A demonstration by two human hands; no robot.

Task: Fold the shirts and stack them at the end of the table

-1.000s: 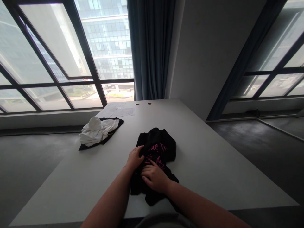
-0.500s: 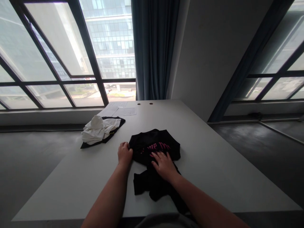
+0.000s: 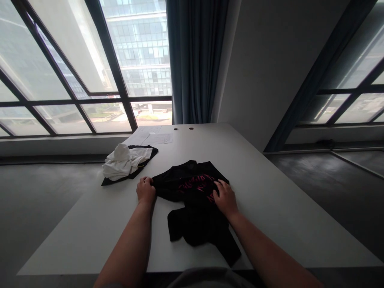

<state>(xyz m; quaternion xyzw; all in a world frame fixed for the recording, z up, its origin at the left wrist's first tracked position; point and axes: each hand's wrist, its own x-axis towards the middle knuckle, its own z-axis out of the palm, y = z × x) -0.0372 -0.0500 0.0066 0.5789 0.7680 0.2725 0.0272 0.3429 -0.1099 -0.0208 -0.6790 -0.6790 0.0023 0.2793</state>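
Note:
A black T-shirt [image 3: 192, 200] with pink lettering lies crumpled on the white table [image 3: 270, 200] in front of me. My left hand [image 3: 146, 190] is closed on the shirt's left edge. My right hand [image 3: 225, 197] grips the cloth at the shirt's right side, by the pink print. The fabric between my hands is drawn out sideways. The lower part of the shirt hangs in folds toward the near table edge.
A bundled white garment [image 3: 121, 164] lies on a black one [image 3: 144, 157] at the table's left. Sheets of paper [image 3: 156, 138] rest at the far end by the window. A blue curtain [image 3: 195, 60] hangs behind. Grey floor surrounds the table.
My hands have moved apart, left hand leftward and right hand rightward, spreading the black shirt wider. The pink print has turned and stretched out flatter.

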